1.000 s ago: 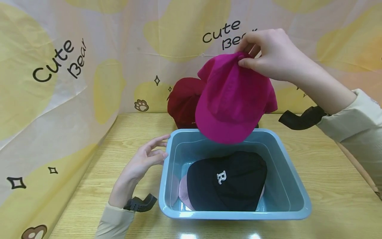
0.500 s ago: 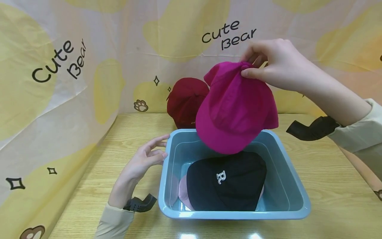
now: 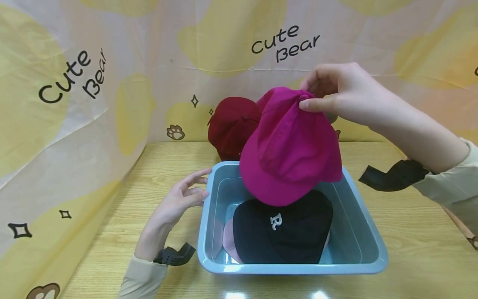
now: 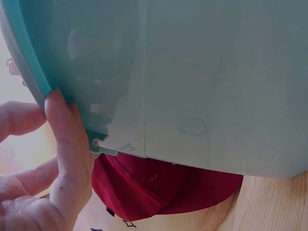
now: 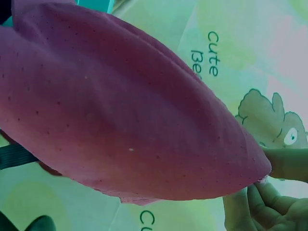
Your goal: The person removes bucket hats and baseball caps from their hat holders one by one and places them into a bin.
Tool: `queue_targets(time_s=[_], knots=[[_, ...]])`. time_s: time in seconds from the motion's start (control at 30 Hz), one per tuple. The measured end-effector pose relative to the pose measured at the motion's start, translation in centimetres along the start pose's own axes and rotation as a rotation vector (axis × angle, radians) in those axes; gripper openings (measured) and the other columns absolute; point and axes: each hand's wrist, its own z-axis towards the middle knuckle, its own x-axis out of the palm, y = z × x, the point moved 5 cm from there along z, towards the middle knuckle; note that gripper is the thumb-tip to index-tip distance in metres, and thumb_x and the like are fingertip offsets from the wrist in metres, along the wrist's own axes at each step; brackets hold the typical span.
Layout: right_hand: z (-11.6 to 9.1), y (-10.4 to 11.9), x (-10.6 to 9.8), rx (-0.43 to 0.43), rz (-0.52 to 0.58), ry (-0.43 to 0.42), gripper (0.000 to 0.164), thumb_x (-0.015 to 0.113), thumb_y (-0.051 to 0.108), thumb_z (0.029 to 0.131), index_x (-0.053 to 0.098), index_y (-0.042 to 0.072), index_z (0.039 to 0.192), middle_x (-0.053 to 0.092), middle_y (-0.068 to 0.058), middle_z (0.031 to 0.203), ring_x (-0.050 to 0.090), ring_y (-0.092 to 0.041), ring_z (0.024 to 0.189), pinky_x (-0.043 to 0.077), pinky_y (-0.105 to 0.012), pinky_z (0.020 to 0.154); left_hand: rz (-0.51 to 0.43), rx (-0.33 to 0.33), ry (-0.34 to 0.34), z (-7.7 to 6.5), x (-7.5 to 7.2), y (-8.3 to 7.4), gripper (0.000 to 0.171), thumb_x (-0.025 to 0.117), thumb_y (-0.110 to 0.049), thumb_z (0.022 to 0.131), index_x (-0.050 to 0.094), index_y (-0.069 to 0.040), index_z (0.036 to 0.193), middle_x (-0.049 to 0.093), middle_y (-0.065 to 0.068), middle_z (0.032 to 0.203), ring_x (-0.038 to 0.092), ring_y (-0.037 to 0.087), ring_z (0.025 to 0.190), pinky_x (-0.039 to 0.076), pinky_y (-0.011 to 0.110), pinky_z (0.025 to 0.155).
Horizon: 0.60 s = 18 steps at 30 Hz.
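Note:
My right hand (image 3: 343, 93) pinches a magenta baseball cap (image 3: 289, 153) by the button on top of its crown, thumb in front. The cap hangs brim down over the light blue basin (image 3: 367, 220). In the right wrist view the same cap fills much of the picture, with fingertips at its peak. Inside the basin lies a black cap (image 3: 298, 232) with a white R, over a pale pink piece (image 3: 230, 241) that is mostly covered. My left hand (image 3: 179, 199) touches the basin's left side, fingertips at the rim.
Behind the basin stands a dark red cap (image 3: 233, 124), its lower part hidden by the rim. The wooden table (image 3: 164, 162) meets a patterned cloth (image 3: 86, 137) at the back and left. A black strap mount (image 3: 396, 176) is on each wrist.
My right hand has come down with the magenta cap, which now overlaps the back of the black cap in the head view. The left hand has stayed at the basin's rim.

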Motion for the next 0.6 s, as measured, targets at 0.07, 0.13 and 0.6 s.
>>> queue_targets(time_s=[0.07, 0.13, 0.6], knots=[[-0.2, 0.0, 0.2, 0.008, 0.016, 0.010, 0.030, 0.074, 0.032, 0.083, 0.062, 0.015, 0.104, 0.068, 0.002, 0.089, 0.063, -0.015, 0.075, 0.055, -0.028, 0.059, -0.004, -0.002, 0.000, 0.0, 0.0, 0.0, 0.061, 0.061, -0.009, 0.091, 0.037, -0.012, 0.147, 0.047, 0.019, 0.130, 0.070, 0.010, 0.087, 0.057, 0.036, 0.084], [-0.4, 0.0, 0.3, 0.012, 0.035, 0.022, 0.031, 0.075, 0.033, 0.083, 0.062, 0.014, 0.105, 0.068, 0.001, 0.092, 0.063, -0.016, 0.078, 0.055, -0.027, 0.062, -0.006, -0.002, -0.001, 0.0, 0.0, 0.0, 0.061, 0.061, -0.008, 0.091, 0.037, -0.012, 0.147, 0.047, 0.018, 0.130, 0.070, 0.010, 0.087, 0.057, 0.036, 0.084], [-2.1, 0.8, 2.3, -0.001, 0.067, 0.122, 0.026, 0.072, 0.029, 0.086, 0.060, 0.014, 0.104, 0.067, -0.005, 0.094, 0.061, -0.020, 0.084, 0.052, -0.030, 0.065, -0.024, 0.011, 0.007, 0.4, 0.4, 0.0, 0.060, 0.059, -0.006, 0.092, 0.035, -0.010, 0.147, 0.048, 0.015, 0.126, 0.069, 0.008, 0.087, 0.058, 0.036, 0.082]])
